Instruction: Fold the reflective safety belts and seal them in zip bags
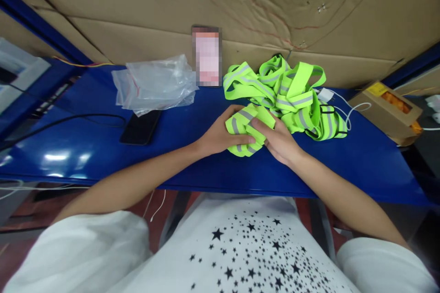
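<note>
Strap bundle [242, 124] between left hand [217, 133] and right hand [282, 141], long axis unclear

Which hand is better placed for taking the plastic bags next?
Probably the left hand: it is nearer the plastic bags, while the right hand would reach across. Both hold the green strap bundle.

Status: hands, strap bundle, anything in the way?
Left hand and right hand both gripping strap bundle. Loose straps heaped just beyond, possibly crowding right hand. Plastic bags off left.
</note>
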Motion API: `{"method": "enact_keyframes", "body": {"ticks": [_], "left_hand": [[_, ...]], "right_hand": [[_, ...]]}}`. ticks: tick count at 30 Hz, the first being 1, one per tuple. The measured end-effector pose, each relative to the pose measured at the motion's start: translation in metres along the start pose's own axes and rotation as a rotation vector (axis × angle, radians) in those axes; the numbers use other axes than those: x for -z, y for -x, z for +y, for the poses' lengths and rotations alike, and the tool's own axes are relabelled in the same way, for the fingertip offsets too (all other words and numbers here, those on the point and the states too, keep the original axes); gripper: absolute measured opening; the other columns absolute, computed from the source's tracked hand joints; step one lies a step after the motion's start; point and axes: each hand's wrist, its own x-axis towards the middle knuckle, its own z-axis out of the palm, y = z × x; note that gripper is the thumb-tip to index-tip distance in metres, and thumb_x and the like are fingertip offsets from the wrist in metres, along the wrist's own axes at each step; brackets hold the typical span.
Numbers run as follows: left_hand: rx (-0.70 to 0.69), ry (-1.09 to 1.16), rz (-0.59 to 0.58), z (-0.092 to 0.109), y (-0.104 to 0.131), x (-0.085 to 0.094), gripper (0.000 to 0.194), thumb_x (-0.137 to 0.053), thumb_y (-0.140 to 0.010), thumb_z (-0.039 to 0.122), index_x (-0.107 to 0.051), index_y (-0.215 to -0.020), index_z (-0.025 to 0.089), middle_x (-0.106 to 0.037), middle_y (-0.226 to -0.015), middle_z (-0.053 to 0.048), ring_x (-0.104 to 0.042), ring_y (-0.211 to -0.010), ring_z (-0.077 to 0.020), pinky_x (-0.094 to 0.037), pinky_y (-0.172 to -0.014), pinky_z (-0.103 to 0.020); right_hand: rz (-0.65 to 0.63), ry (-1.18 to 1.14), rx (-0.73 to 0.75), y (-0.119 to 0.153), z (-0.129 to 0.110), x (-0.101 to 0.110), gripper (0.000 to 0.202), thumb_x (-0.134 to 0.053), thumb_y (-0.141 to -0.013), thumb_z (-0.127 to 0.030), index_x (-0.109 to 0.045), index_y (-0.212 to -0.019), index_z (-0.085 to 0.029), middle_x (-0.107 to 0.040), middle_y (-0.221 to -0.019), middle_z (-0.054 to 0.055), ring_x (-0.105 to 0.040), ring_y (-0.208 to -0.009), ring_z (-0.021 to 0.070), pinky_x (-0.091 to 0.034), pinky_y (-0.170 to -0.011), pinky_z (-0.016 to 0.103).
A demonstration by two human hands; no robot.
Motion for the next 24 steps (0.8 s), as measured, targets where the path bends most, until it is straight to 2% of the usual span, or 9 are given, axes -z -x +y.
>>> {"method": "enact_keyframes", "body": {"ticks": [3, 7, 11, 13, 16, 19, 24], "left_hand": [[-0.147, -0.165, 0.041, -0.011, 0.003, -0.002, 0.104, -0.095, -0.058, 0.057, -0.042, -0.141, 0.024, -0.06, -0.133, -0.013, -0.064, -0.115, -0.0276, -0.06, -0.09, -0.039], [-0.403, -0.469, 0.139, -0.012, 0.007, -0.004, 0.116, -0.087, -0.062, 0.071, -0.031, -0.154, 0.027, -0.044, -0.151, -0.018, -0.052, -0.135, -0.0347, -0.05, -0.109, -0.051], [-0.545, -0.744, 0.106, 0.0, 0.008, 0.0, 0.103, -0.07, -0.074, 0.079, -0.035, -0.158, 0.03, -0.023, -0.168, -0.018, -0.039, -0.149, -0.0409, -0.041, -0.118, -0.056], [-0.593, -0.865, 0.048, 0.006, 0.008, 0.003, 0.097, -0.063, -0.081, 0.078, -0.035, -0.159, 0.027, -0.023, -0.17, -0.018, -0.036, -0.152, -0.0405, -0.037, -0.121, -0.054], [-0.628, -1.027, -0.011, 0.01, 0.011, 0.002, 0.095, -0.057, -0.089, 0.073, -0.03, -0.162, 0.018, -0.036, -0.165, -0.021, -0.036, -0.153, -0.0364, -0.034, -0.124, -0.049], [-0.628, -1.129, -0.042, 0.01, 0.015, -0.004, 0.091, -0.048, -0.097, 0.069, -0.027, -0.162, 0.009, -0.041, -0.161, -0.024, -0.04, -0.152, -0.0339, -0.038, -0.119, -0.044], [-0.531, -1.225, -0.053, 0.007, 0.022, -0.019, 0.118, -0.044, -0.084, 0.088, -0.027, -0.16, 0.0, -0.034, -0.162, -0.031, -0.036, -0.152, -0.0438, -0.032, -0.121, -0.053]], "right_hand": [[0.032, -0.03, 0.012, 0.001, 0.003, -0.004, 0.06, -0.082, -0.08, -0.052, -0.061, -0.133, -0.032, -0.07, -0.132, 0.003, -0.066, -0.125, 0.0256, -0.055, -0.109, 0.043], [0.049, -0.073, 0.02, 0.005, -0.003, -0.008, 0.055, -0.083, -0.078, -0.05, -0.063, -0.126, -0.032, -0.071, -0.129, 0.002, -0.067, -0.124, 0.0252, -0.055, -0.109, 0.044], [0.06, -0.089, -0.004, 0.005, -0.007, -0.006, 0.051, -0.083, -0.078, -0.049, -0.064, -0.121, -0.029, -0.074, -0.122, 0.002, -0.069, -0.119, 0.0255, -0.056, -0.106, 0.044], [0.077, -0.117, -0.039, 0.003, -0.004, -0.004, 0.052, -0.084, -0.076, -0.049, -0.064, -0.12, -0.028, -0.075, -0.117, 0.003, -0.07, -0.116, 0.0259, -0.058, -0.103, 0.044], [0.104, -0.162, -0.073, -0.001, 0.001, 0.0, 0.05, -0.084, -0.077, -0.048, -0.065, -0.118, -0.026, -0.076, -0.115, 0.004, -0.071, -0.114, 0.0256, -0.059, -0.1, 0.043], [0.118, -0.217, -0.076, -0.004, 0.003, 0.0, 0.049, -0.084, -0.077, -0.044, -0.064, -0.118, -0.027, -0.075, -0.12, 0.003, -0.071, -0.114, 0.0238, -0.059, -0.099, 0.04], [0.133, -0.231, -0.079, -0.003, 0.008, -0.006, 0.049, -0.081, -0.078, -0.049, -0.06, -0.117, -0.029, -0.074, -0.122, 0.002, -0.07, -0.116, 0.0224, -0.06, -0.095, 0.037]]}}
